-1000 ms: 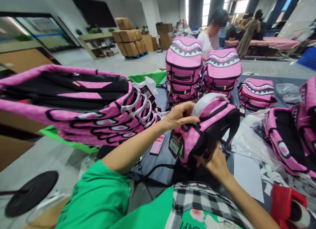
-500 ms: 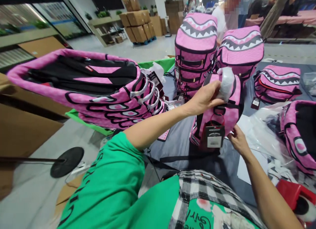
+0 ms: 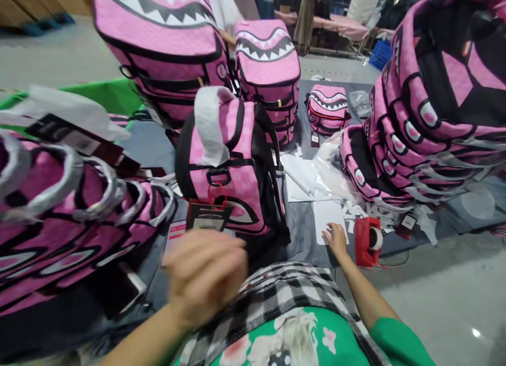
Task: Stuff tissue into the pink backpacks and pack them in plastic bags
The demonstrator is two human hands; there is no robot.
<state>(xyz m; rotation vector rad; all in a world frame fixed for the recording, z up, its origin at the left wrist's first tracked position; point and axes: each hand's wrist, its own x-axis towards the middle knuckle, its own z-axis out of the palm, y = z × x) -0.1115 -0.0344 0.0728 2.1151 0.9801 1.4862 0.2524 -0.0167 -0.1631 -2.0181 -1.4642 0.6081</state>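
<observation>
"What stands biggest around the backpack (image 3: 237, 181)?"

"Stacked pink bags: a pile (image 3: 415, 124) well to its right, another (image 3: 169, 45) just behind it. The backpack itself is upright, wrapped handle (image 3: 212, 124) on top, and neither hand grasps that handle."

"And smaller?"

"A white sheet (image 3: 326, 213) to its right, with a red tape dispenser (image 3: 361, 239) farther along that side. A dark tag (image 3: 197, 214) hangs on its near face."

"Your hands?"

"The right hand (image 3: 337, 237), right of the backpack, lies on the sheet, fingers loosely spread, pinching nothing I can see. The left hand (image 3: 205, 276), just in front of the backpack, looks half curled but is blurred; I can't tell whether it holds anything."

"How would you handle that sheet?"

"Lightly: flat fingertips, thumb at an edge, no creasing. I'd keep the left hand off the tag so the backpack isn't tugged over."

"What's changed from half a second ago?"

"The view has swung right of the backpack, showing more of that pile. The left hand has left the handle, and the right has moved from the backpack's side to the sheet."
</observation>
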